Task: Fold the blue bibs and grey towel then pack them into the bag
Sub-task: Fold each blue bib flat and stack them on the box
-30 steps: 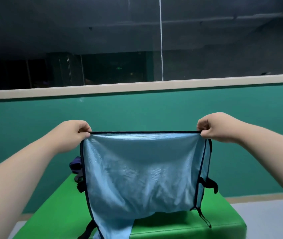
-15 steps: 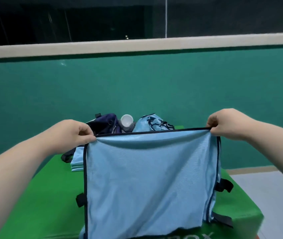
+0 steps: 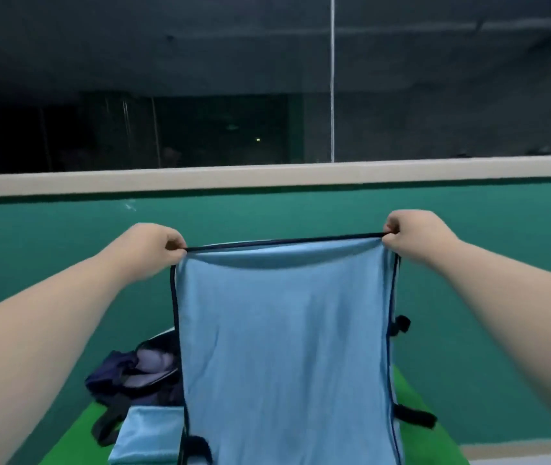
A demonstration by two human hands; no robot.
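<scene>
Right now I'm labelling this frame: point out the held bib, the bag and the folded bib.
held bib [image 3: 284, 330], head view, middle of its cloth
bag [image 3: 108, 380], head view, its dark left side
folded bib [image 3: 146, 434], head view, its top face

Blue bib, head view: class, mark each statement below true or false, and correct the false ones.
1. The left hand and right hand each pinch a top corner of the blue bib. True.
2. The dark blue bag sits open on the green table. True.
3. The blue bib lies flat on the table. False: it hangs from both hands.
4. The folded blue cloth is inside the bag. False: it lies on the table, in front of the bag.
</scene>
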